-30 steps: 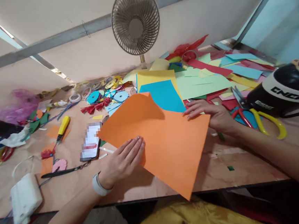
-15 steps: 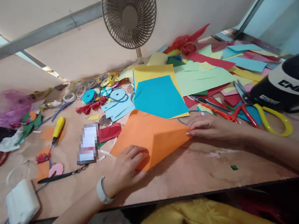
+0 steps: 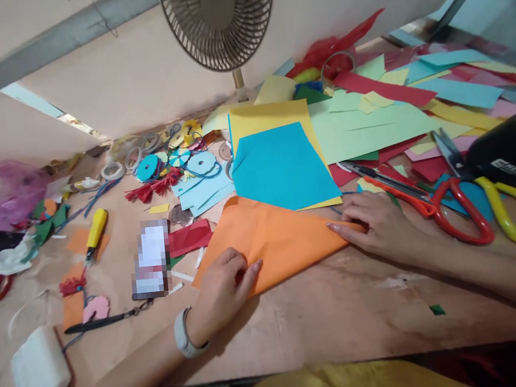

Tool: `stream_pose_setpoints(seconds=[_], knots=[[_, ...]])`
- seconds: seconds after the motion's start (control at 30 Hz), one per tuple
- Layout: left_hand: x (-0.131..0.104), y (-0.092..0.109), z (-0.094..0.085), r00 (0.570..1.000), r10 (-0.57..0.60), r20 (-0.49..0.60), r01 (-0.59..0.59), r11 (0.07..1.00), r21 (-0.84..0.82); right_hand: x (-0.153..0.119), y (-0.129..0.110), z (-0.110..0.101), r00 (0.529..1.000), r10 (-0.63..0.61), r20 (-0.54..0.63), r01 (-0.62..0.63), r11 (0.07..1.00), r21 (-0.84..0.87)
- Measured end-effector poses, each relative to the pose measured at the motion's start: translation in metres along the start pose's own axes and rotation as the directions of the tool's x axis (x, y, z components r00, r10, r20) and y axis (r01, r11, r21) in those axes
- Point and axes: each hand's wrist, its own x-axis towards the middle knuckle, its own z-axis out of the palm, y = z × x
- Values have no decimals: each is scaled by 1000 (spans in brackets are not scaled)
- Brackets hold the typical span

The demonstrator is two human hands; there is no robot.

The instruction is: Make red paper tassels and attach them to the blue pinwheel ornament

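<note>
A sheet of orange paper [image 3: 284, 239] lies in front of me, with a fold running toward its right corner. My left hand [image 3: 224, 296] rests on its lower left edge, fingers curled and the thumb pressed on the paper. At the right corner, my right hand [image 3: 375, 222] pinches the paper, thumb on top and some fingertips hidden. Just beyond the orange paper lies a blue sheet [image 3: 283, 167], on top of a yellow sheet [image 3: 273, 114].
Scissors with red and yellow handles [image 3: 467, 205] and an orange cutter [image 3: 388, 188] lie at right, near a black bottle [image 3: 503, 160]. Left are a phone [image 3: 150, 257], a yellow cutter [image 3: 96, 232] and a white power bank [image 3: 41, 372]. A fan [image 3: 219, 16] stands behind.
The right corner of the orange paper is lower and flatter, with my right hand's thumb now on top of it. My left thumb has moved up onto the paper. The view has shifted slightly.
</note>
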Motion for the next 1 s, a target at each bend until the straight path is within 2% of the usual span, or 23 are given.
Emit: stream_pose_setpoints(seconds=[0.2, 0.37, 0.47, 1.0], knots=[[10, 1, -7, 987, -94, 133, 87, 995, 57, 1, 1, 0, 999, 35, 14, -34, 998, -50], [14, 0, -4, 992, -93, 91, 75, 981, 178, 0, 2, 2, 998, 57, 6, -57, 997, -43], [15, -2, -2, 992, -74, 101, 51, 974, 220, 0, 2, 2, 999, 51, -15, -51, 998, -31], [16, -2, -4, 993, -63, 100, 40, 977, 211, 0, 4, 4, 998, 66, -5, -66, 995, -68]])
